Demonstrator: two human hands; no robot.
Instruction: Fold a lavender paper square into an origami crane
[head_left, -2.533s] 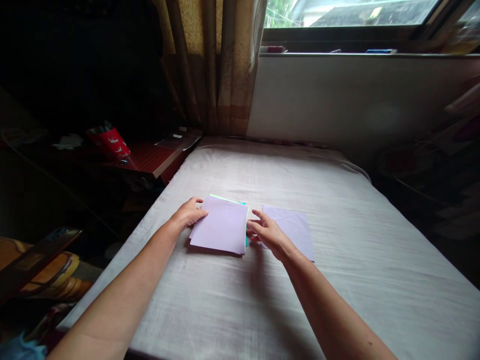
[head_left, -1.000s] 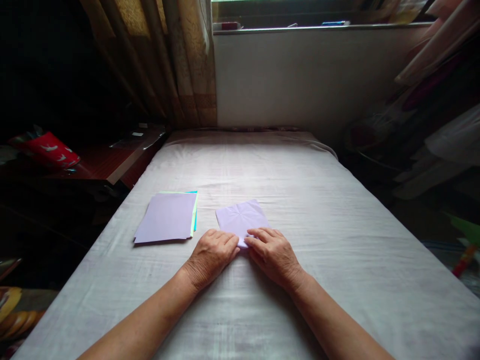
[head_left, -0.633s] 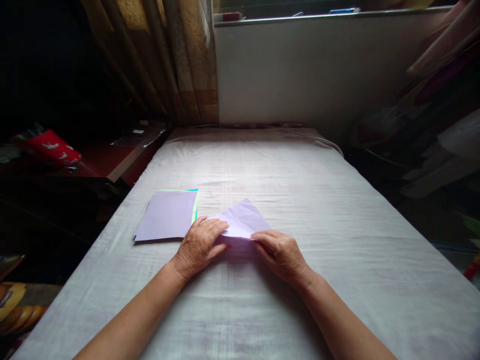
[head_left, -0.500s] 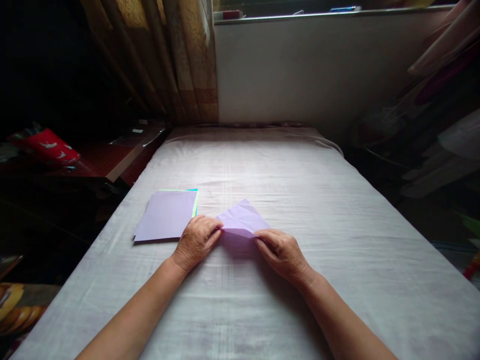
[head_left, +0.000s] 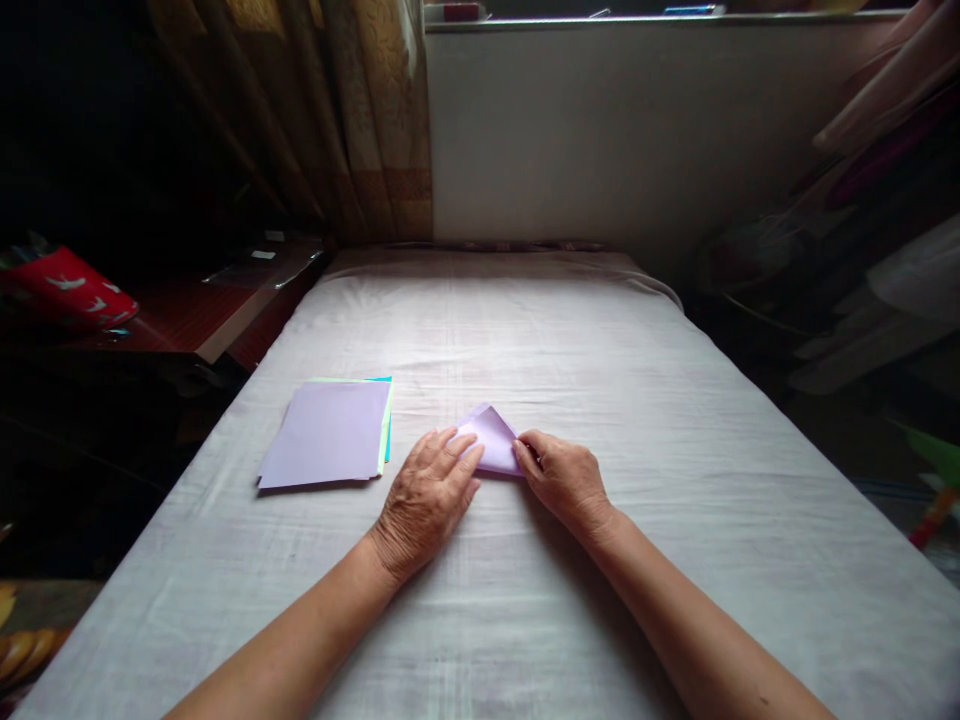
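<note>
the lilac sheet (head_left: 495, 445) lies at the middle of the cloth (head_left: 675, 570), folded to roughly a triangle, tip to the far side, long edge near us. we note the change: half a second ago its near edge was raised between both hands; now that flap is laid over toward the far tip. we take this to mean the fold is formed but not yet fully creased, as the layers seem slightly apart.

left hand (head_left: 425, 495): fingers extended flat over the sheet's left part, pressing rather than gripping. right hand (head_left: 566, 478): pinching the right corner between thumb and fingers.

just left of the hands we log the paper stack (head_left: 326, 432), lilac on top, green and blue edges showing at its right. farther left, a red cup (head_left: 71, 288) on the dark desk (head_left: 217, 325).
</note>
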